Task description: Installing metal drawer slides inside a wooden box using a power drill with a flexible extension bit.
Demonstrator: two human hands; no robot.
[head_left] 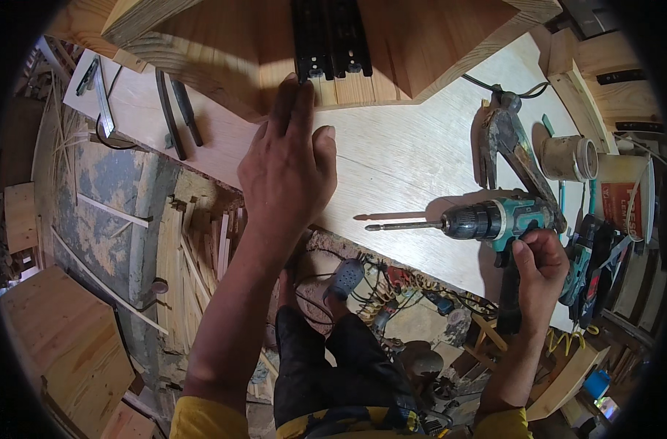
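My left hand reaches up to a pale wooden box. Its extended fingers touch near the lower end of a pair of black drawer slides lying inside the box. On the white board, a teal and black cordless drill points its long bit to the left. Close beside the drill's handle is my right hand, fingers curled and thumb pressed toward them. The thumb overlaps the drill's edge, and anything pinched in the fingers is hidden. Above the drill lies a claw hammer.
The white board also carries two dark rods at left and a round tub at right. A white bucket and a second power tool stand farther right. Wood strips and tangled cables lie below.
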